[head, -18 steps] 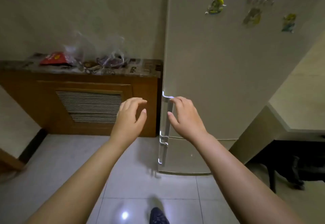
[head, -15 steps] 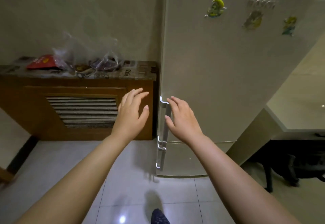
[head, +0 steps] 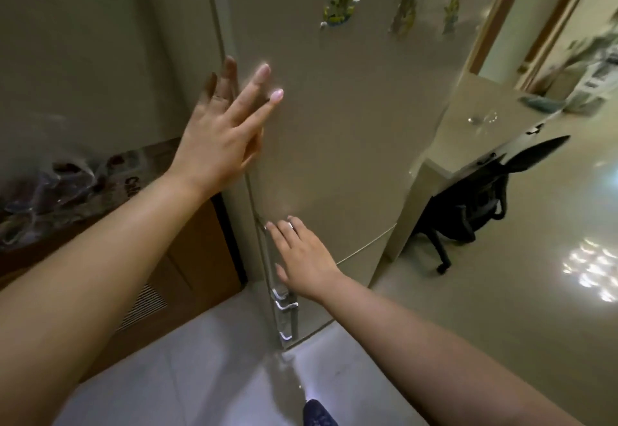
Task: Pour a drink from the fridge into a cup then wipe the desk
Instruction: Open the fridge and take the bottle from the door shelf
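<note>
Both grips apart and holding nothing, the left hand [head: 219,139] has risen to spread along the fridge [head: 351,124] door's edge while the right hand [head: 302,256] stays by the handle [head: 282,303], so the door is shut, the drink unseen inside.

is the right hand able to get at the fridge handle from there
Probably yes: the right hand lies beside the handle, at its upper end, nothing between. The left hand rests higher on the door edge, clear of it.
</note>
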A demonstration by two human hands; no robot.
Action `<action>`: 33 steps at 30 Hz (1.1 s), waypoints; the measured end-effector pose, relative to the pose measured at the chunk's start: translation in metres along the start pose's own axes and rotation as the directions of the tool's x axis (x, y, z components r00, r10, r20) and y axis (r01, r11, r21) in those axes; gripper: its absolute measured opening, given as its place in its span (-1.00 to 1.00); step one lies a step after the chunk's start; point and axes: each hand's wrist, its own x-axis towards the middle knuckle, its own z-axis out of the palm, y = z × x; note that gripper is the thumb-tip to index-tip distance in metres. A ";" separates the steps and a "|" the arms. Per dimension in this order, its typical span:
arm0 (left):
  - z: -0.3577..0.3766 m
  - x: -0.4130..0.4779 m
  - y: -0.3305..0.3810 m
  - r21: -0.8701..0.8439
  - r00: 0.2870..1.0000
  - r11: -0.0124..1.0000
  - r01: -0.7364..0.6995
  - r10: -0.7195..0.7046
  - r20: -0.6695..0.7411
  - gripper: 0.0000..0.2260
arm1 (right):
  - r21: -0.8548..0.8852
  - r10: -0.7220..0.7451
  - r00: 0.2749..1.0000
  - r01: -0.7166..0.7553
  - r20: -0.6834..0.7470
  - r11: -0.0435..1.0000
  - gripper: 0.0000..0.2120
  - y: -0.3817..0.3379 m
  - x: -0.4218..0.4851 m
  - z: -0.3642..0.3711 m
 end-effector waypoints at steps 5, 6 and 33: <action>0.007 0.000 -0.003 -0.076 0.997 0.996 -0.036 0.031 -0.064 -0.52 | -0.145 0.021 0.995 -0.035 -0.101 0.989 -0.22 -0.007 0.005 0.006; 0.006 0.000 -0.003 -0.089 0.997 0.995 -0.037 0.030 -0.073 -0.51 | -0.144 0.003 0.994 -0.018 -0.106 0.989 -0.22 -0.006 0.007 0.007; -0.083 0.005 0.172 -0.111 0.901 0.939 -0.327 0.274 -0.337 -0.57 | -0.051 0.205 0.954 -0.221 -0.221 0.974 -0.46 0.036 -0.226 -0.021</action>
